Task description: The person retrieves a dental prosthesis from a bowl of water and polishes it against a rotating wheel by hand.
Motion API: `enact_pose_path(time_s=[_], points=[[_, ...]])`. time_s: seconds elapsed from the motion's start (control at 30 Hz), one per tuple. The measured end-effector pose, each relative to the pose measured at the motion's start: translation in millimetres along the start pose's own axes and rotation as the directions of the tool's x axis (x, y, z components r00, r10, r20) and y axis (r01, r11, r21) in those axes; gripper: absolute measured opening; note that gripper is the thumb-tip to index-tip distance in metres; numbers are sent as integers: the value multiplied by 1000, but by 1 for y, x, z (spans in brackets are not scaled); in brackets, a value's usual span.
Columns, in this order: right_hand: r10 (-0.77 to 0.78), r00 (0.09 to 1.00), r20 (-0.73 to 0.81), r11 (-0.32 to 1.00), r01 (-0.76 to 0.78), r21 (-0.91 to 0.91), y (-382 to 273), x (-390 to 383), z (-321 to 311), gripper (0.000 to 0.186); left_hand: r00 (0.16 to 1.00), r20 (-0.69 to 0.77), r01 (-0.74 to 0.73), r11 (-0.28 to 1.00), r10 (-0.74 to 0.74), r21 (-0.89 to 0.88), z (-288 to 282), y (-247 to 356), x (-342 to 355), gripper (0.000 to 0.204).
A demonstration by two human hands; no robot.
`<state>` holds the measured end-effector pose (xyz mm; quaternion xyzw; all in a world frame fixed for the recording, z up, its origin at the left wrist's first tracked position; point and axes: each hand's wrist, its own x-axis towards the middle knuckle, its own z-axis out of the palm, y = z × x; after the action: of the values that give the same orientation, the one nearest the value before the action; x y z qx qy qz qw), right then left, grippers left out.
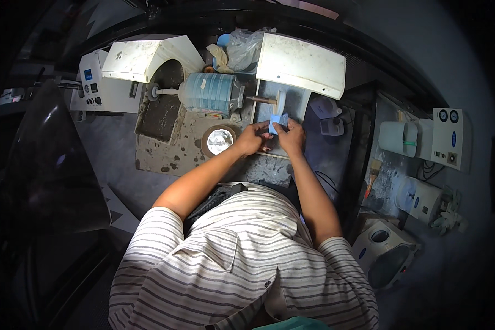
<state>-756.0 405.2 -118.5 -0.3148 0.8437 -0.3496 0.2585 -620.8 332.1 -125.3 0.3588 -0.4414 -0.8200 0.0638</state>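
Observation:
A pale blue piece (279, 122), perhaps folded cloth, is pinched in my right hand (292, 136) with the thumb on top. My left hand (251, 138) meets it from the left, its fingers curled against the blue piece's edge. Small pinkish bits show below the left fingertips; I cannot make out whether they are fingers or a held object. Just beyond my hands, a white polishing wheel (281, 102) sits on a brown shaft (262, 99), inside a tray under a white hood (301, 63). The blue piece is close to the wheel; contact is unclear.
A clear blue plastic jug (210, 93) covers the lathe's middle. Left of it are a second hood (148, 58) and a grey, muddy pan (160, 113). A round bowl (219, 141) stands near my left forearm. Machines (448, 137) and a brush (373, 175) are at right.

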Motion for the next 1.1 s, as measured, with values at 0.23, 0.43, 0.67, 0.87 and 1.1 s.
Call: enact_pose_path(time_s=[0.23, 0.43, 0.67, 0.87, 1.1], points=[[-29, 995, -96, 998, 24, -59, 29, 5, 12, 23, 999, -22, -43, 999, 43, -8, 3, 2, -4, 50], [5, 1000, 3, 1000, -5, 7, -6, 0, -8, 27, 999, -14, -47, 999, 47, 3, 1, 3, -8, 50], [141, 985, 104, 989, -135, -58, -15, 6, -19, 33, 998, -26, -58, 998, 58, 1, 5, 10, -11, 50], [329, 944, 14, 878, -311, 364, -6, 10, -3, 35, 998, 6, -64, 994, 64, 86, 5, 19, -15, 48], [388, 885, 258, 733, -466, 496, -7, 6, 0, 37, 994, -44, -89, 986, 96, 140, -4, 23, -26, 44]])
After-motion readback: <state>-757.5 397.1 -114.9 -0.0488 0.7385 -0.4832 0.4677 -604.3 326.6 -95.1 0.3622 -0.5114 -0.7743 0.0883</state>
